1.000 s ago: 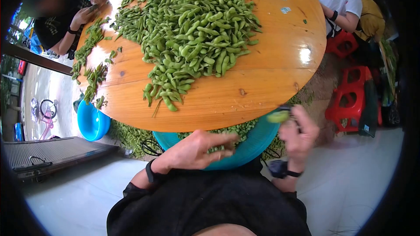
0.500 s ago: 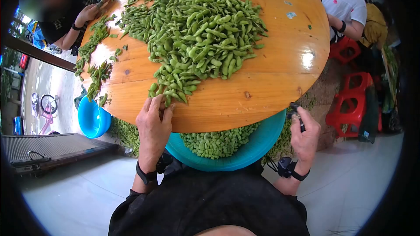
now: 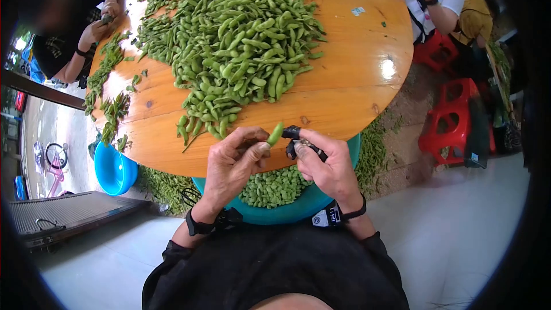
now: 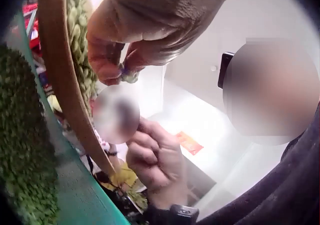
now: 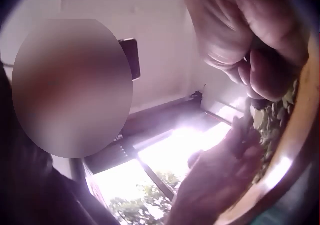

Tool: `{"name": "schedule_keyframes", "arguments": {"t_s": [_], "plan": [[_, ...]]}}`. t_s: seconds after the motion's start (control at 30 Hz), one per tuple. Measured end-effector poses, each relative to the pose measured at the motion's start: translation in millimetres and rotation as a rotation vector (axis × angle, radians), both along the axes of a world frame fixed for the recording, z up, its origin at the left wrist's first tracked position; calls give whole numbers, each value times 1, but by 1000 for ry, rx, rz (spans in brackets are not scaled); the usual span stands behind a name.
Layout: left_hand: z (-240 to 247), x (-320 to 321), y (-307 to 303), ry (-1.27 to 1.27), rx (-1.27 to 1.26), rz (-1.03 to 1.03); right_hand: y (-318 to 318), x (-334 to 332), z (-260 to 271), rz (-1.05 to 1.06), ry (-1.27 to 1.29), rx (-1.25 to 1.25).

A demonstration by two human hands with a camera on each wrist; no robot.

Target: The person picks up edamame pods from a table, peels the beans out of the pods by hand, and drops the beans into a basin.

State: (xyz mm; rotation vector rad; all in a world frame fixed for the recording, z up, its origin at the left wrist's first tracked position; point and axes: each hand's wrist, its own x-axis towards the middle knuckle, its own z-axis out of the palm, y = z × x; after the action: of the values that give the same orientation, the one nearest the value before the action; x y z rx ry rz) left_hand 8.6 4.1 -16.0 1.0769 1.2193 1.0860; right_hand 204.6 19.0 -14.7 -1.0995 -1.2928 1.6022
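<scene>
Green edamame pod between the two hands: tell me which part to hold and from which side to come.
Pinch the slim green edamame pod at its lower end, coming from the left and below, as the left hand does. It stands tilted, tip up, so a low pinch probably leaves the upper end free for the small black tool in the right hand.

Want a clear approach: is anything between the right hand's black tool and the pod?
Nothing visible does. The left hand pinches the pod; the right hand holds the black tool right beside it.
</scene>
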Motion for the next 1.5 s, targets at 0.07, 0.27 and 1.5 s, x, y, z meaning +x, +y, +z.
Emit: {"name": "schedule_keyframes", "arguments": {"t_s": [0.07, 0.27, 1.5], "plan": [[-8, 9, 0, -93, -5, -3, 2, 3, -1, 9, 191, -201], [-25, 18, -1, 286, 362, 19, 6, 6, -9, 81, 386, -361], [5, 20, 6, 51, -96, -283, -7, -6, -6, -81, -398, 520]]}}
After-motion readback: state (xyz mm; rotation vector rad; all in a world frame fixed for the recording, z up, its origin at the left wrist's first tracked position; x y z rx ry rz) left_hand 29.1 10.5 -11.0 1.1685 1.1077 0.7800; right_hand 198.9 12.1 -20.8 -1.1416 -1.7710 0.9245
